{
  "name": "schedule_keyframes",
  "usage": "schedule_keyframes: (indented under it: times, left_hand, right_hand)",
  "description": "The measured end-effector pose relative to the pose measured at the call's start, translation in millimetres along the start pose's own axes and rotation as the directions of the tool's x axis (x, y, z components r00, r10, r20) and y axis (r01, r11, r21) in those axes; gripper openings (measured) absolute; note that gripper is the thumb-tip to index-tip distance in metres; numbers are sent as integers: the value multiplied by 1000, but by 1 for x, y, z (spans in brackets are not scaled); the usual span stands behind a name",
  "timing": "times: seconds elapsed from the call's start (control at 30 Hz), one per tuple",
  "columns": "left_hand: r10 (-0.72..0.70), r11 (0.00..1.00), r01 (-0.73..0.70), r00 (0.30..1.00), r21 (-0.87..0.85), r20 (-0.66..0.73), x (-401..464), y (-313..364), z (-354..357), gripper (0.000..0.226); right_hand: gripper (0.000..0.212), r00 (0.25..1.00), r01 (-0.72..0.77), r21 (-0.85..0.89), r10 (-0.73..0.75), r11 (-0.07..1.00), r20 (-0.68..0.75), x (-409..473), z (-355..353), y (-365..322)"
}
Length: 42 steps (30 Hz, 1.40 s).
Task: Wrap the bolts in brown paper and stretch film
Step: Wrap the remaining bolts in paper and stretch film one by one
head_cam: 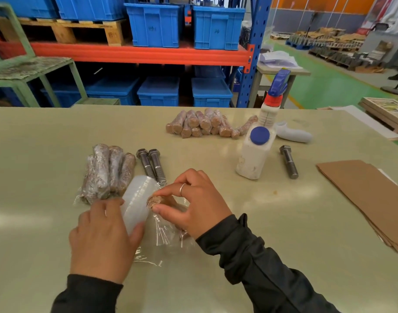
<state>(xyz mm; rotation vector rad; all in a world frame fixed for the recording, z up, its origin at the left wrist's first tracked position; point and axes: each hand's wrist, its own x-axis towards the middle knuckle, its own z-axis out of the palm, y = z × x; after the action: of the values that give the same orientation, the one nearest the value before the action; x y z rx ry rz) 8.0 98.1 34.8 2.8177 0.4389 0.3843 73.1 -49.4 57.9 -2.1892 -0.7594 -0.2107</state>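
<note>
My left hand point(103, 240) grips a white roll of stretch film point(135, 204) at the near middle of the table. My right hand point(193, 204) pinches the end of a paper-wrapped bolt point(154, 201) that lies beside the roll, with loose clear film point(164, 233) trailing under it. Two bare steel bolts point(151, 164) lie side by side just beyond the roll. A third bare bolt point(289, 161) lies to the right. A bundle of film-wrapped bolts point(107, 170) rests to the left. Sheets of brown paper point(369, 195) are stacked at the right edge.
A pile of paper-wrapped bolts point(202, 124) sits at the far middle of the table point(46, 154). A white spray bottle point(259, 141) with a blue and red trigger stands right of centre, with a white handle-shaped object point(294, 133) behind it. Blue crates point(157, 24) fill racking beyond.
</note>
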Motion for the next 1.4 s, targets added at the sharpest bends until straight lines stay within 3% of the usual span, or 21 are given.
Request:
schedule_keyframes:
  times: [0.07, 0.13, 0.17, 0.23, 0.3, 0.4, 0.43, 0.6, 0.7, 0.77, 0.87, 0.93, 1.0, 1.1, 1.17, 1.3, 1.4]
  left_hand:
    - [-101, 992, 110, 984, -59, 148, 2, -4, 1, 78]
    - [-166, 950, 210, 966, -231, 196, 5, -9, -1, 78]
    - [-218, 890, 276, 956, -362, 194, 7, -14, -4, 75]
    - [-321, 680, 408, 913, -609, 253, 12, -27, -10, 72]
    - [-352, 488, 468, 878, -737, 325, 16, -43, -16, 77]
    - [-347, 329, 451, 875, -830, 338, 17, -62, -26, 85]
    - [-346, 298, 433, 879, -851, 327, 15, -65, -30, 83]
    - [-301, 198, 359, 908, -912, 292, 4, -48, -34, 26]
    - [-281, 229, 345, 919, -910, 277, 0, -30, -32, 19]
    - [-286, 309, 350, 921, -884, 265, -2, -18, -32, 24]
    - [-277, 394, 347, 928, -851, 250, -5, 6, -26, 37]
    - [-244, 475, 324, 942, -818, 232, -10, 19, -18, 37]
    - [-169, 560, 289, 957, -776, 234, -15, 21, -9, 34]
    - [-106, 592, 260, 963, -763, 246, -10, 9, -4, 18]
    - [-54, 668, 213, 970, -713, 239, -6, -2, -1, 26]
    - [91, 857, -6, 986, -516, 140, -5, -10, 9, 40]
    - [148, 907, -93, 983, -410, 104, -6, -9, 15, 48]
  right_hand:
    - [29, 1000, -7, -22, 7, 1000, 8, 0, 1, -3]
    - [30, 999, -9, -45, 10, 999, 31, 1, 4, -7]
    - [31, 999, -8, -51, 10, 999, 41, 2, 6, -8]
    - [32, 998, -5, -55, 9, 998, 64, 4, 10, -11]
    - [31, 995, -4, -69, 11, 998, 97, 6, 16, -13]
    - [29, 985, -26, -123, 46, 992, 167, 8, 31, -18]
    - [28, 978, -37, -146, 66, 989, 196, 8, 37, -20]
    - [29, 924, -96, -254, 182, 962, 337, 9, 62, -22]
    - [30, 912, -147, -217, 218, 965, 348, 12, 59, -20]
    - [31, 906, -309, -39, 307, 950, 290, 15, 50, -13]
    - [41, 802, -593, 332, 504, 733, 319, 17, 36, -11]
    - [51, 718, -696, 415, 564, 586, 407, 16, 33, -14]
    - [48, 697, -717, 434, 588, 546, 411, 13, 32, -17]
    - [33, 744, -663, 482, 575, 572, 341, 8, 29, -16]
    - [42, 791, -608, 463, 543, 645, 283, 4, 27, -20]
    - [87, 880, -474, 232, 470, 850, 75, -1, 11, -22]
    - [80, 882, -471, -1, 471, 882, 12, -6, -10, -12]
